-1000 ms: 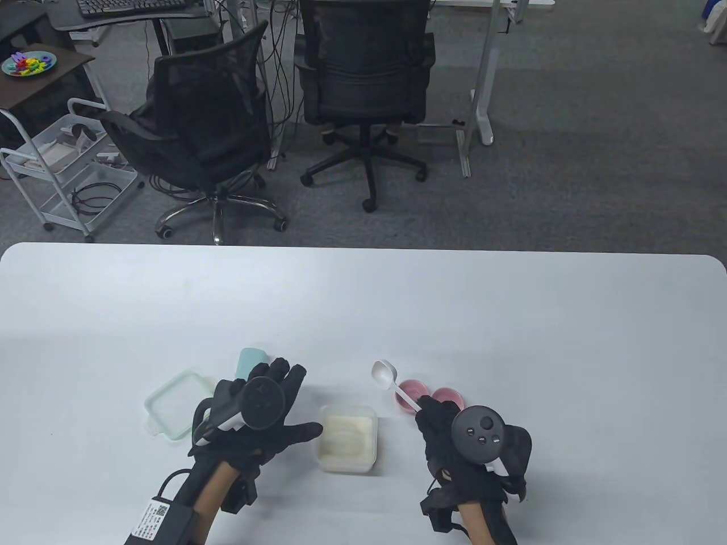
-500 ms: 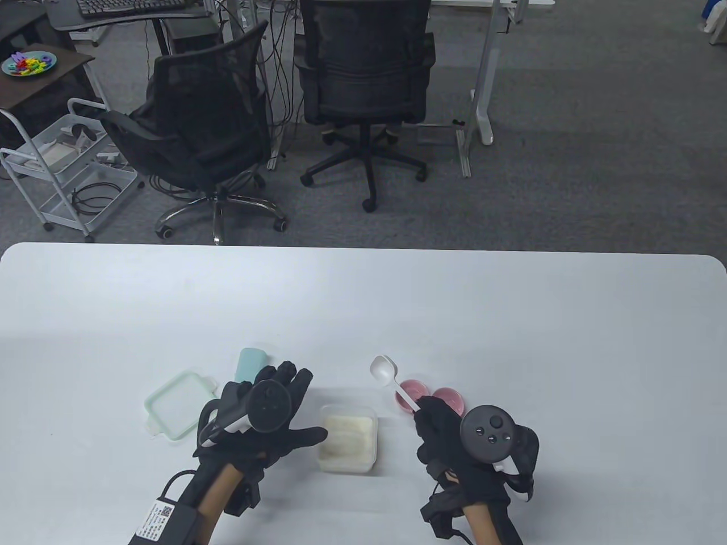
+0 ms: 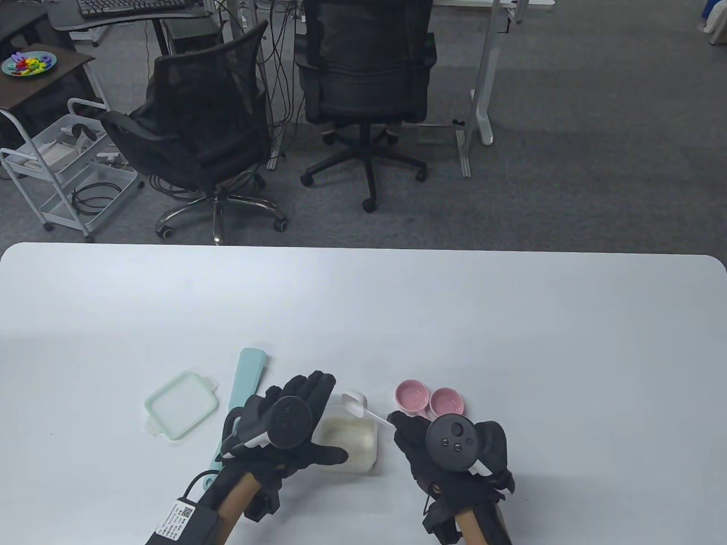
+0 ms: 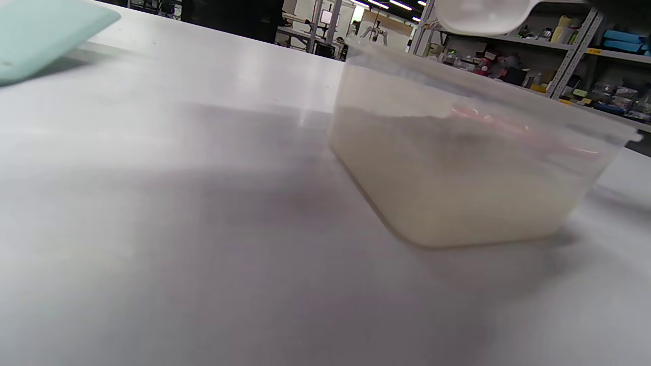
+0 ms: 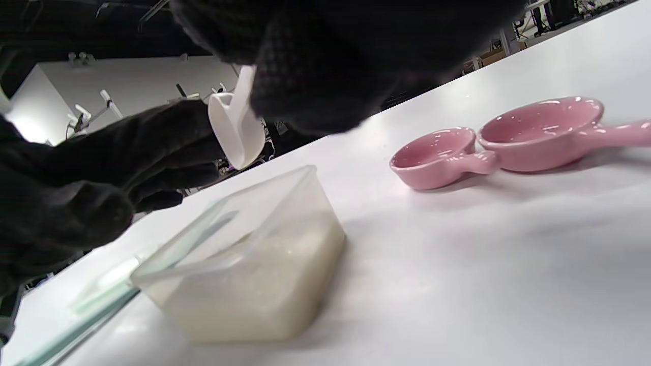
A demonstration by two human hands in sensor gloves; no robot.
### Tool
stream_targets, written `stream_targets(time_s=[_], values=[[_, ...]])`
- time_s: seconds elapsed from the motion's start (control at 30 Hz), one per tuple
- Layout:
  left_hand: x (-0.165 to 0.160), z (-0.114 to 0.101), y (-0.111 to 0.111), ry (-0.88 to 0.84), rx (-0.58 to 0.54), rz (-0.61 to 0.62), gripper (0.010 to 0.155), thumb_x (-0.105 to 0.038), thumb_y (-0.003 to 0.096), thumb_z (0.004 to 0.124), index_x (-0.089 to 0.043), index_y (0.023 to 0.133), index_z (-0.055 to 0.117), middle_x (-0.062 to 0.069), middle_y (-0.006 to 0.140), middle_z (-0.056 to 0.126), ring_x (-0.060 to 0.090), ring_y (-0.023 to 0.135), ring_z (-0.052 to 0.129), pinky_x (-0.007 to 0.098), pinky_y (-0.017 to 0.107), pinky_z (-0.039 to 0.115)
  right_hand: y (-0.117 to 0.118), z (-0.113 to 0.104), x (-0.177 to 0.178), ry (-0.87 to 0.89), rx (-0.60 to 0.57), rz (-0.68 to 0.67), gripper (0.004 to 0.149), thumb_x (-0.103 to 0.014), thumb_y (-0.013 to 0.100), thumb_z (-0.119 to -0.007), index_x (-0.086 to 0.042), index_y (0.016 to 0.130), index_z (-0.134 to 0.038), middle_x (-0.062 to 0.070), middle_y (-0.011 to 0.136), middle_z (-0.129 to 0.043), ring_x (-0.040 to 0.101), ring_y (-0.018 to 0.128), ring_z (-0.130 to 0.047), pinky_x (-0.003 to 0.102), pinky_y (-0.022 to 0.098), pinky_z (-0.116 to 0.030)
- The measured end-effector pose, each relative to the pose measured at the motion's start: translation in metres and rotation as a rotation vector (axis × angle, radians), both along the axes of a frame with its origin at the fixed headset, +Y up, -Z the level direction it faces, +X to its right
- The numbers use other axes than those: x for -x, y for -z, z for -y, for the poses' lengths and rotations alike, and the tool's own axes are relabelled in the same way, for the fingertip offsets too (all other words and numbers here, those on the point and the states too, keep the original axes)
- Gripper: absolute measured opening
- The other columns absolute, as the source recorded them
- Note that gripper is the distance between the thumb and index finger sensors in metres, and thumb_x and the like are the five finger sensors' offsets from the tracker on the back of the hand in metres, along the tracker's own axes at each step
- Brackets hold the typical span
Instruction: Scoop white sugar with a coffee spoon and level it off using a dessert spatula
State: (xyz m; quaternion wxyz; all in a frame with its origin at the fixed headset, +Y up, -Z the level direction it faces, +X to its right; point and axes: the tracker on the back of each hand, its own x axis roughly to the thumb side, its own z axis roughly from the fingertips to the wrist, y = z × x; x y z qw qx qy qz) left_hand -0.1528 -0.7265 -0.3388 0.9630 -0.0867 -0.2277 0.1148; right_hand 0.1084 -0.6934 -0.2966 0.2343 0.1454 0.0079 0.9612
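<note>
In the table view, the left hand (image 3: 284, 423) is covering the near-left part of the sugar tub (image 3: 363, 448) and the lower stretch of the spatula (image 3: 241, 392). At the top edge of the left wrist view, the spoon (image 4: 483, 14) is being cut off. The right hand (image 5: 356, 56) is hiding the spoon's handle.

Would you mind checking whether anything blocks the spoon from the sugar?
Nothing visible does: the spoon hangs over the open tub of sugar; the lid lies aside, left hand beside the tub.
</note>
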Motion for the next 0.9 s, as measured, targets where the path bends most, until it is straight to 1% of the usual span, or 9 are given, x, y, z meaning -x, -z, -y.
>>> stream_targets(time_s=[0.03,0.13,0.27,0.4,0.5,0.6,0.7,0.73,0.9], values=[[-0.002,0.003,0.0,-0.005,-0.004,0.007,0.121,-0.083,0.034,0.075,-0.032,0.121,0.007,-0.002,0.133,0.019,0.038,0.127,0.038,0.068,0.086,0.037,-0.001,0.001,0.003,-0.028,0.0,-0.006,0.046,-0.029,0.06,-0.078,-0.021,0.104,-0.073,0.008,0.078,-0.098,0.013,0.033,-0.102,0.025,0.016,-0.092],[-0.008,0.01,0.0,0.002,0.007,0.022,0.12,-0.086,0.0309,0.071,-0.035,0.119,0.008,-0.002,0.132,0.024,0.041,0.126,0.041,0.072,0.082,0.036,-0.003,0.001,0.011,-0.115,-0.022,-0.018,0.045,-0.029,0.059,-0.079,-0.024,0.103,-0.073,0.007,0.079,-0.098,0.014,0.034,-0.102,0.025,0.017,-0.092],[-0.013,0.018,-0.001,0.088,0.008,0.034,0.117,-0.085,0.0318,0.073,-0.036,0.121,0.014,-0.005,0.133,0.03,0.039,0.126,0.042,0.071,0.083,0.037,-0.007,0.003,0.026,-0.243,-0.086,-0.027,0.044,-0.029,0.059,-0.079,-0.03,0.103,-0.071,0.007,0.08,-0.098,0.014,0.036,-0.102,0.026,0.019,-0.092],[-0.013,0.02,0.0,0.069,0.006,0.029,0.114,-0.087,0.0307,0.07,-0.039,0.12,0.017,-0.006,0.132,0.032,0.041,0.125,0.043,0.073,0.081,0.037,-0.011,0.006,0.041,-0.357,-0.131,-0.048,0.045,-0.028,0.059,-0.079,-0.03,0.103,-0.07,0.007,0.08,-0.097,0.015,0.036,-0.103,0.027,0.02,-0.092],[-0.013,0.022,0.0,0.071,-0.014,0.023,0.116,-0.084,0.0308,0.074,-0.036,0.122,0.02,-0.007,0.132,0.034,0.035,0.127,0.044,0.068,0.085,0.039,-0.012,0.01,0.049,-0.454,-0.129,-0.055,0.045,-0.028,0.059,-0.078,-0.029,0.104,-0.069,0.007,0.078,-0.098,0.014,0.036,-0.102,0.026,0.02,-0.092],[-0.013,0.023,-0.001,0.074,-0.029,0.019,0.114,-0.087,0.0275,0.069,-0.04,0.12,0.021,-0.008,0.132,0.035,0.038,0.125,0.045,0.071,0.082,0.038,-0.012,0.011,0.051,-0.446,-0.116,-0.056,0.046,-0.03,0.06,-0.079,-0.027,0.104,-0.069,0.007,0.073,-0.099,0.013,0.033,-0.102,0.026,0.018,-0.092],[-0.013,0.023,-0.001,0.072,-0.035,0.015,0.114,-0.087,0.027,0.068,-0.041,0.121,0.023,-0.008,0.132,0.035,0.038,0.125,0.046,0.071,0.082,0.038,-0.01,0.013,0.048,-0.432,-0.102,-0.04,0.046,-0.032,0.059,-0.081,-0.026,0.104,-0.07,0.006,0.065,-0.1,0.011,0.028,-0.101,0.024,0.015,-0.091],[-0.013,0.023,-0.002,0.072,-0.035,0.015,0.115,-0.085,0.0282,0.071,-0.038,0.122,0.024,-0.008,0.132,0.035,0.036,0.126,0.046,0.068,0.084,0.039,-0.009,0.014,0.047,-0.418,-0.093,-0.045,0.046,-0.032,0.059,-0.081,-0.026,0.104,-0.07,0.006,0.064,-0.101,0.011,0.027,-0.101,0.024,0.014,-0.091],[-0.013,0.023,-0.002,0.078,-0.036,0.013,0.114,-0.087,0.0273,0.068,-0.038,0.122,0.026,-0.007,0.132,0.036,0.038,0.124,0.047,0.071,0.083,0.038,-0.006,0.016,0.043,-0.352,-0.036,-0.071,0.046,-0.033,0.06,-0.078,-0.023,0.105,-0.069,0.004,0.059,-0.1,0.009,0.024,-0.099,0.023,0.012,-0.091]])
